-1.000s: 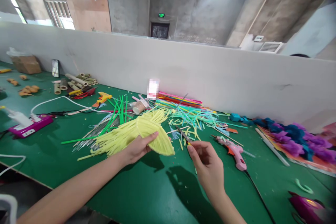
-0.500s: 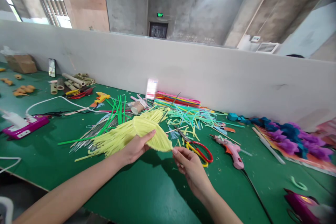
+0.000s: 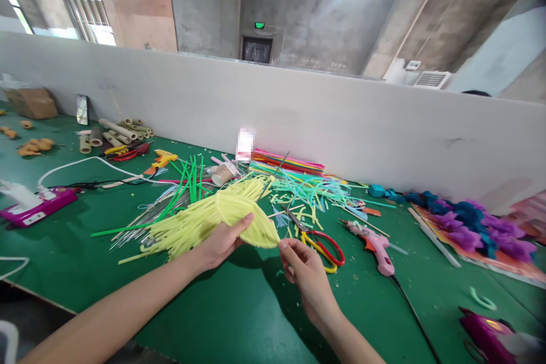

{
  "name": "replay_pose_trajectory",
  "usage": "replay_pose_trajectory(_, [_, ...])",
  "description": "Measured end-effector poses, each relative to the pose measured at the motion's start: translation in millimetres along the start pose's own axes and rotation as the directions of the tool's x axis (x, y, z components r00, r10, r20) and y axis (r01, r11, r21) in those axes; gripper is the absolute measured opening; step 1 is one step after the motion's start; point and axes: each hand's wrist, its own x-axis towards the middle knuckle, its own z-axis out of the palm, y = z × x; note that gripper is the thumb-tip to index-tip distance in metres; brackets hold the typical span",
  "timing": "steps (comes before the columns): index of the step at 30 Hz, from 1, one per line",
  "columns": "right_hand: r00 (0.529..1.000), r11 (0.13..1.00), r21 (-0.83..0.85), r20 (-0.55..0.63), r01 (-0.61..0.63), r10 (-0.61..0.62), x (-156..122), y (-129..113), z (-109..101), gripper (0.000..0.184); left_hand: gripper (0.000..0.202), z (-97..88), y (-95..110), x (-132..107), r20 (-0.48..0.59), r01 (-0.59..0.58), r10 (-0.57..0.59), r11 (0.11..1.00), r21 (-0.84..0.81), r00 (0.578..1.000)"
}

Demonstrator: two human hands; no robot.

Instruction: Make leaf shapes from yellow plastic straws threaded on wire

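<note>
My left hand (image 3: 226,242) is closed on a pale yellow leaf-shaped piece made of fuzzy pipe cleaners (image 3: 249,219), thumb on its upper face. At the piece's pointed right end, my right hand (image 3: 305,267) pinches the tip between thumb and fingers. The piece hangs above the green table, over part of a pile of loose yellow pipe cleaners (image 3: 183,224). Just beyond my right hand lie scissors (image 3: 322,247) with red and yellow handles. Fingers under the leaf piece are partly hidden.
A pink glue gun (image 3: 375,244) lies to the right, near purple and teal fuzzy flowers (image 3: 473,224). Cut pipe cleaner bits (image 3: 313,190) are scattered at centre. Leftward are a yellow glue gun (image 3: 163,160), bamboo tubes (image 3: 123,132) and a magenta power strip (image 3: 42,207). A partition (image 3: 341,114) stands behind.
Almost nothing differs. Both hands keep their hold on the yellow leaf piece, and the whole view has shifted very slightly.
</note>
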Motion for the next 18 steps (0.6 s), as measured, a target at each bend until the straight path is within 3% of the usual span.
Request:
replay_pose_trajectory(9, [0.997, 0.998, -0.037, -0.042, 0.057, -0.058, -1.2, 2.7, 3.8, 0.037, 0.035, 1.3, 1.2, -3.3, 0.031, 0.018, -0.018, 1.0, 0.009, 0.999])
replay_pose_trajectory(18, [0.996, 0.996, -0.04, -0.033, 0.082, -0.083, -0.5, 1.0, 4.4, 0.036, 0.039, 2.9, 0.4, -4.0, -0.009, 0.021, -0.021, 0.999, 0.03, 1.0])
